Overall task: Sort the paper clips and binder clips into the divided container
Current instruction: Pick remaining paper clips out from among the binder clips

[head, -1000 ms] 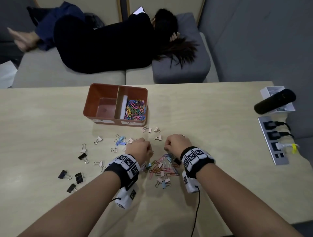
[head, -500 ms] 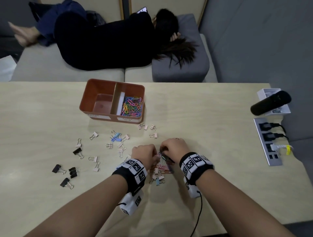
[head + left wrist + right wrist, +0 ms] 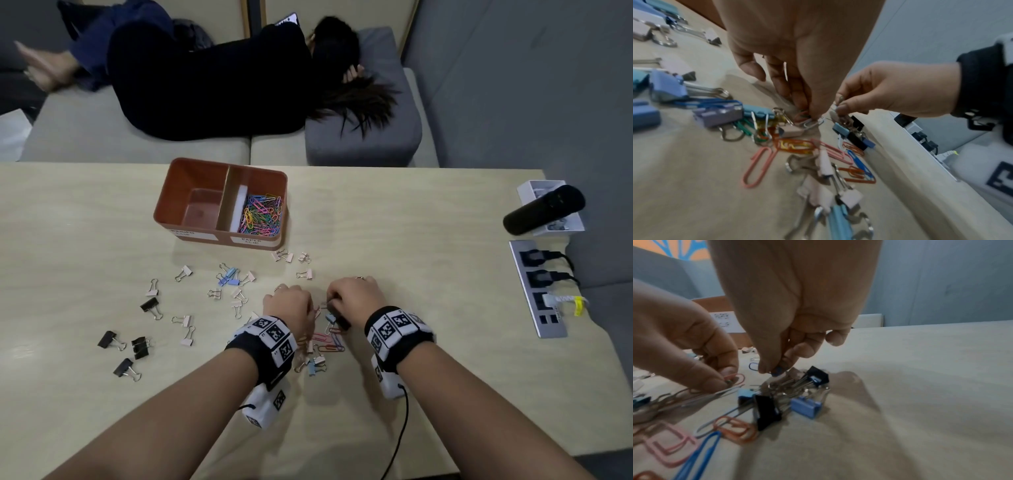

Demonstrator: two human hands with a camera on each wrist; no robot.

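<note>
Left hand pinched on a pink paper clip, right hand pinched on a blue paper clip, mixed clip pile beneath, divided container beyond.

The orange-brown divided plastic container is wearing two white paper labels on its near wall. The right label, under the compartment of coloured paper clips, is reading "PAPER CLIP". The left label is showing two lines of print too blurred to read. No other text is showing legibly.
</note>
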